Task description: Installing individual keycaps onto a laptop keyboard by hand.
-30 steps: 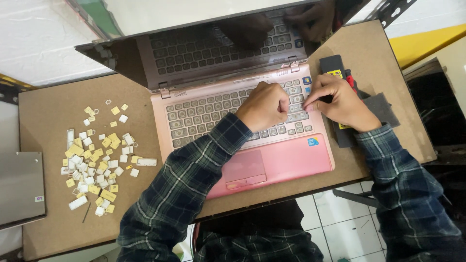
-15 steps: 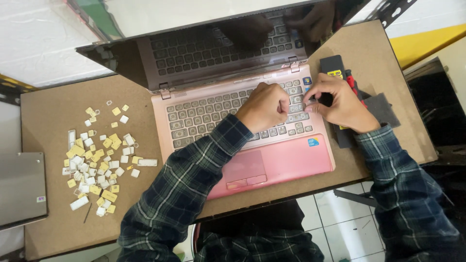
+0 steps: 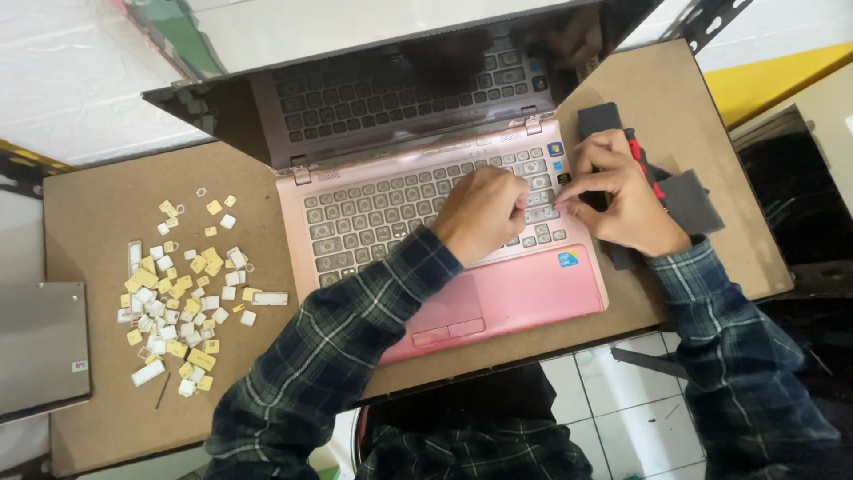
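Note:
An open pink laptop (image 3: 506, 298) lies on a brown board table (image 3: 98, 200), its dark screen (image 3: 400, 80) tilted back. My left hand (image 3: 484, 213) is curled into a loose fist, resting knuckles-up on the right half of the grey keyboard (image 3: 373, 222). My right hand (image 3: 626, 196) sits just beside it at the keyboard's right end. Its thumb and forefinger pinch at a key there; the key itself is mostly hidden by the fingers. Both plaid sleeves reach in from the bottom.
Several loose white and yellow keycaps (image 3: 178, 293) lie scattered left of the laptop. A grey metal panel (image 3: 40, 347) sits at the far left edge. Under my right hand lie a black block (image 3: 600, 117), a red-handled tool (image 3: 636, 153) and a grey cloth (image 3: 697, 200).
Both hands stay at the keyboard's right end. My right fingertips have shifted slightly toward me, and the left fist has closed in next to them.

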